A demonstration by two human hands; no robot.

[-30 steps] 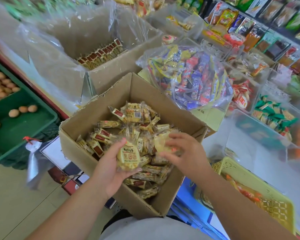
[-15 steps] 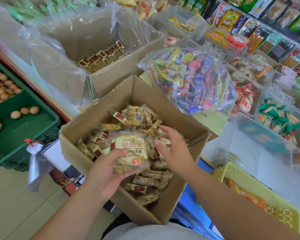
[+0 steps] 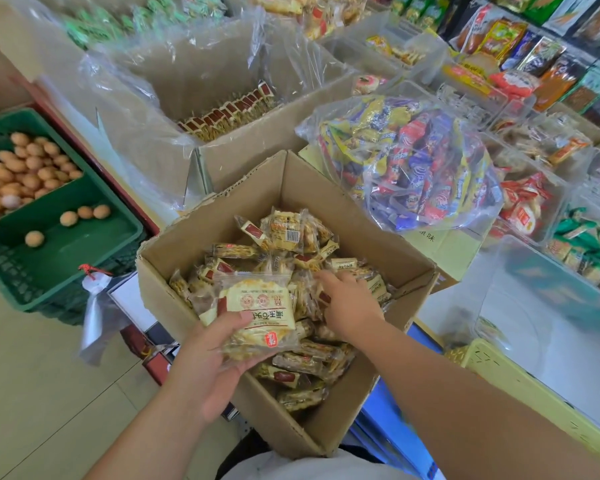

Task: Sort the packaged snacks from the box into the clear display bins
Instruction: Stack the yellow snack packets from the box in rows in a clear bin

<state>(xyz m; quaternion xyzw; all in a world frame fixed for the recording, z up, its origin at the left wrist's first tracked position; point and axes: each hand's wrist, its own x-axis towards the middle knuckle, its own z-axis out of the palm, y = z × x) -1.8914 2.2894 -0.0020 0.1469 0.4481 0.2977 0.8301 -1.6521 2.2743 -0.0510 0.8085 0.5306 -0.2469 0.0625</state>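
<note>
We've got the cardboard box (image 3: 222, 233) right in front of us, flaps up, approx half full of wrapped snacks (image 3: 291, 362). Left hand (image 3: 208, 368) sits over the box's near-left wall, clasping a small stack of snack packs (image 3: 257, 317) — thumb pressed on top of the front pack, fingers curled under, so the stack rests in the palm & juts out over the box interior. Top pack is clear w/ a yellow label and a red stamp at its lower corner.

Right hand (image 3: 350, 306) is down inside the box, to the right of the held stack, palm down, fingers spread onto the loose packs; whether it's actually got one pinched, we can't tell — fingertips are buried in the wrappers.

Beyond the box's far-right corner: a big clear bag of blue/red/yellow candy (image 3: 413, 168). Further right of the box, clear display bins (image 3: 534, 188) w/ red and green packs. Behind the box, a plastic-lined carton (image 3: 243, 154) w/ a row of brown-tipped snacks. Left of the box, a green crate (image 3: 66, 258) w/ eggs. Just right of the box's near corner, a yellow basket (image 3: 499, 375).
</note>
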